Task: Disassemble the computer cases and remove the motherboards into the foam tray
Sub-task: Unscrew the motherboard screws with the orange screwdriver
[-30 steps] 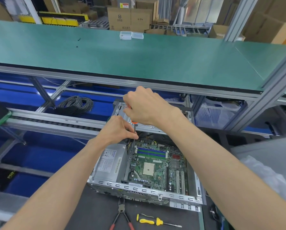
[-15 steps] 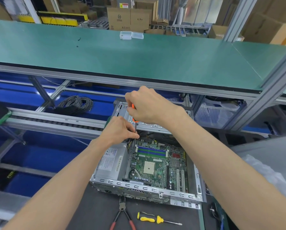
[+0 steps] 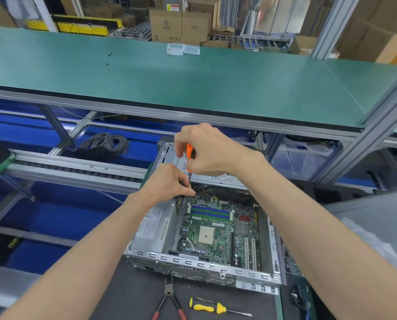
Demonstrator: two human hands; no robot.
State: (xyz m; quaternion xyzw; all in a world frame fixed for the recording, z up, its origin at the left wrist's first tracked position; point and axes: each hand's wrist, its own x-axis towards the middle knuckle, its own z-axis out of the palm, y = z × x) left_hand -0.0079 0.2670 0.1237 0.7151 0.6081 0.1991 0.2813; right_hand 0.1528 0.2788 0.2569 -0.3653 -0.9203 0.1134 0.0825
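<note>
Two hands work a screwdriver at the far-left corner of the motherboard

The motherboard (image 3: 218, 229) lies in the open computer case (image 3: 199, 262) on the dark worktop (image 3: 128, 294). Right hand (image 3: 206, 151) grips the orange screwdriver (image 3: 189, 155); left hand (image 3: 170, 181) fingers pinch its shaft. Power supply label unreadable. Pliers (image 3: 170, 299) and yellow screwdriver (image 3: 206, 307) lie nearer than the case.

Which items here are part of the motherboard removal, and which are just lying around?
In use: case, motherboard, orange screwdriver in the right hand, left hand steadying its shaft.

Lying about: pliers, yellow screwdriver, cable coil, clear boxes.
</note>
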